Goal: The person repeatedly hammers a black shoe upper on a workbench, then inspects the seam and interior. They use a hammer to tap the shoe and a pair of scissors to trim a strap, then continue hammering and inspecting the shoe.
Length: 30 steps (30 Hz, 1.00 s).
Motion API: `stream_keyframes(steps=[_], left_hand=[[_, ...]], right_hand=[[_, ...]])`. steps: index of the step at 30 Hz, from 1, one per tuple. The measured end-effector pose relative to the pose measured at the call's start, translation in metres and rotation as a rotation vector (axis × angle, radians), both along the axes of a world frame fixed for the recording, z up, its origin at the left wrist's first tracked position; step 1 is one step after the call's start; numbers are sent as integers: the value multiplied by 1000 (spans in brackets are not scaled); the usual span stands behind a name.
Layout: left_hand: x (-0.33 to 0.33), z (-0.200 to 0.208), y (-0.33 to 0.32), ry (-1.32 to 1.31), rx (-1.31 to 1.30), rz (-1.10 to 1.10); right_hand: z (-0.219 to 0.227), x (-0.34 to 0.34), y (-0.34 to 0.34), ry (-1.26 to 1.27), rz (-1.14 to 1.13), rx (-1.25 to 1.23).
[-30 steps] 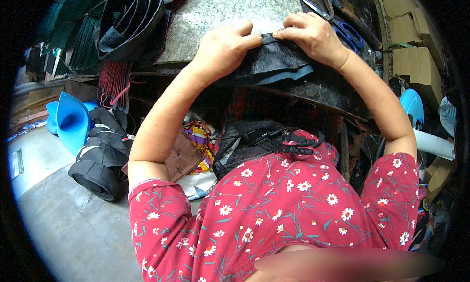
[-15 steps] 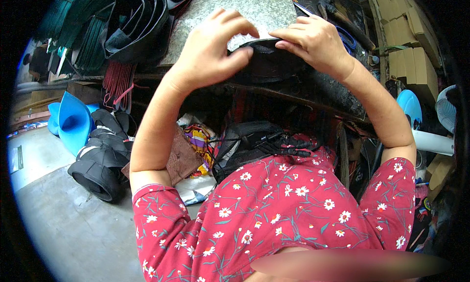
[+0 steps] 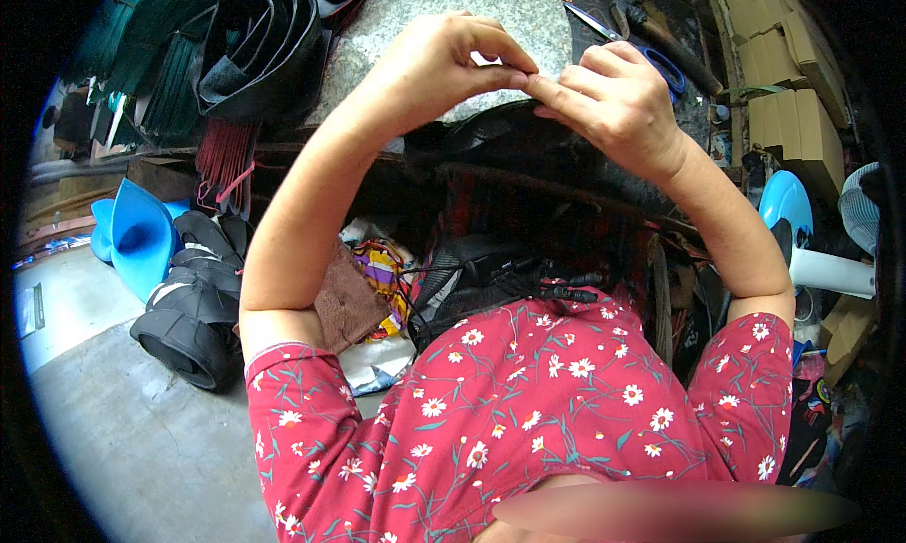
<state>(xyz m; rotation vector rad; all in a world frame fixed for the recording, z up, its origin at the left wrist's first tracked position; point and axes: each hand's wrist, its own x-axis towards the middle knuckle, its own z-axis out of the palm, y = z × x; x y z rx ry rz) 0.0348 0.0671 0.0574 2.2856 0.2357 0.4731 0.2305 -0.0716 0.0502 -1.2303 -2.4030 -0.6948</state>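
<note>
Both hands are raised at the front edge of a speckled grey stone slab (image 3: 363,76). My left hand (image 3: 448,66) is closed in a pinch, its thumb and index tips touching the fingertips of the other hand. Whatever sits between those left fingertips is too small to make out. My right hand (image 3: 609,95) has its fingers curled, thumb and index pressed at the upper edge of a dark, flexible black piece (image 3: 486,133). That piece hangs below the hands against the bench front, and its lower part blends into shadow.
Blue-handled scissors (image 3: 668,69) and a hammer (image 3: 665,43) lie right of the slab. Coiled black strips (image 3: 257,52) stand at left. Lower left are blue foam pieces (image 3: 140,236) and black strapped items (image 3: 189,312). Cardboard boxes (image 3: 797,137) and a fan (image 3: 861,208) are at right.
My left hand has gone from spread fingers to a pinch and moved right, meeting the right fingertips. The right hand has dropped slightly. The black piece's upper edge sits lower.
</note>
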Motion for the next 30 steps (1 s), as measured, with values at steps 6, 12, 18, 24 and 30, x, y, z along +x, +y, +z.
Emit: stream_keyframes(steps=[6,12,18,24,30], left_hand=[[0,-17,11,101,-280,-79],[-42,7,27,-339,-414,538],[-70,18,0,52,427,501],[-19,-14,-10,149,-38,87],[-17,-11,1,229,-162,-2]], right_hand=[[4,-3,2,-17,72,-8],[1,2,1,22,64,-10],[-1,14,19,147,29,-117],[-2,23,26,187,25,-278],[0,42,31,521,20,-781]])
